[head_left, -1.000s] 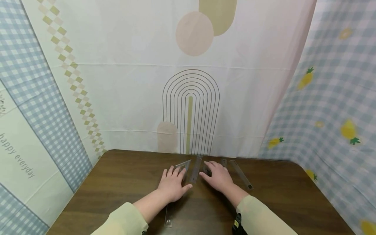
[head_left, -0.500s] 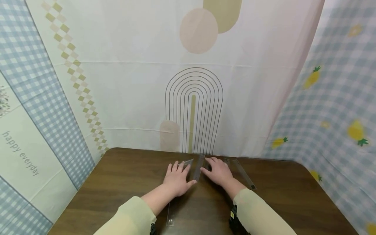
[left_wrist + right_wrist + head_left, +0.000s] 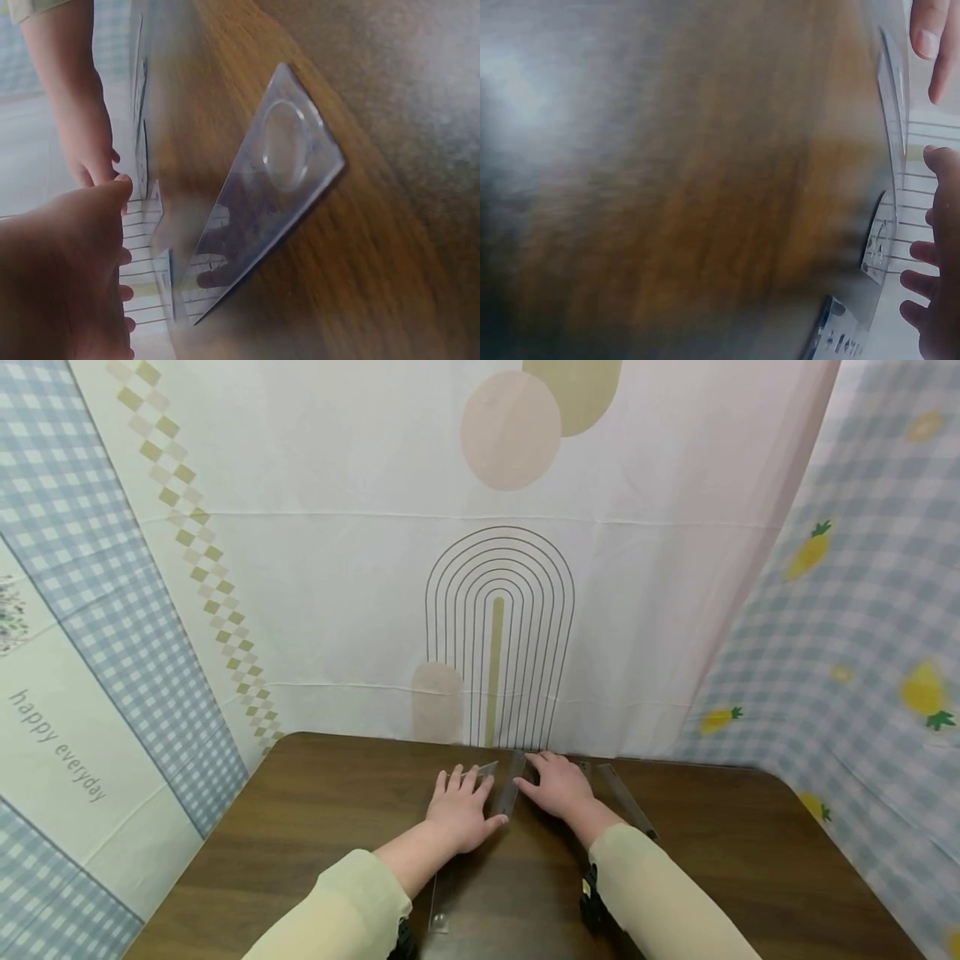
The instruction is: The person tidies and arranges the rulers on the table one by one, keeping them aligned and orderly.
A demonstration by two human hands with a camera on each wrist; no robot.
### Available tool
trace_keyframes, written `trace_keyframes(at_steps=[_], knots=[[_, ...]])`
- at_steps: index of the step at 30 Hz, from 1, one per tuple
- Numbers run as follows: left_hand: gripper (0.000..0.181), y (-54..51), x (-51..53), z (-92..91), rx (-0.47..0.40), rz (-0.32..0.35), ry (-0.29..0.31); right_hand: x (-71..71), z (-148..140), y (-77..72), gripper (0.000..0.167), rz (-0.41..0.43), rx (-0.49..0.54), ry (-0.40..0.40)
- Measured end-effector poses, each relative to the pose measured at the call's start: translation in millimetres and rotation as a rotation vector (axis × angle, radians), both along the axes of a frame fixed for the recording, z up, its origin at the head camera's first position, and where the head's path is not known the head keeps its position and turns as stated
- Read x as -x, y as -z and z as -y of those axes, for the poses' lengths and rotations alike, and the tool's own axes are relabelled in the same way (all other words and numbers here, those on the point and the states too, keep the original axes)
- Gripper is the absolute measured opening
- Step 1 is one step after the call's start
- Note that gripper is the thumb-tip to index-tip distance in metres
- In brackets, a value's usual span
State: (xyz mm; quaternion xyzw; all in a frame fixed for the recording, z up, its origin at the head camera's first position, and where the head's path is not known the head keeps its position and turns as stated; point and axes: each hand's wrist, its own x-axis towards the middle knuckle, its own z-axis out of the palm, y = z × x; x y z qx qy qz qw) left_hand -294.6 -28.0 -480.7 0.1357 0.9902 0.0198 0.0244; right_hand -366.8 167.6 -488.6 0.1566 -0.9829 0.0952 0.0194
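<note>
My left hand (image 3: 459, 812) lies with spread fingers over a clear set square (image 3: 487, 769) near the table's back; its thumb reaches the near end of a clear ruler (image 3: 512, 785). On that ruler's other side is my right hand (image 3: 558, 785), fingers extended and slightly bent, thumb toward the ruler. It appears to cover part of another clear piece (image 3: 583, 767). Below my left forearm lies a clear plastic piece (image 3: 285, 150) with a round hole at its near end. In the right wrist view, the right hand (image 3: 941, 262) shows no object in its grasp.
Another clear ruler (image 3: 626, 800) lies slanted right of my right hand. The brown wooden table (image 3: 315, 802) ends at a white patterned cloth (image 3: 337, 610). Checked cloths hang at both sides, the right one (image 3: 817, 652) printed with pineapples.
My left hand has moved slightly forward and right, bringing its thumb to the middle ruler's near end. My right hand stays almost in place. The head view has shifted a little.
</note>
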Motion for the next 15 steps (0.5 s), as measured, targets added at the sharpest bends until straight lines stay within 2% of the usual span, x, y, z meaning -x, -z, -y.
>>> trace_keyframes(at_steps=[15], knots=[[0.075, 1.2, 0.4, -5.9, 0.106, 0.029, -0.004, 16.3, 2, 5.3, 0.069, 0.044, -0.027, 0.019]])
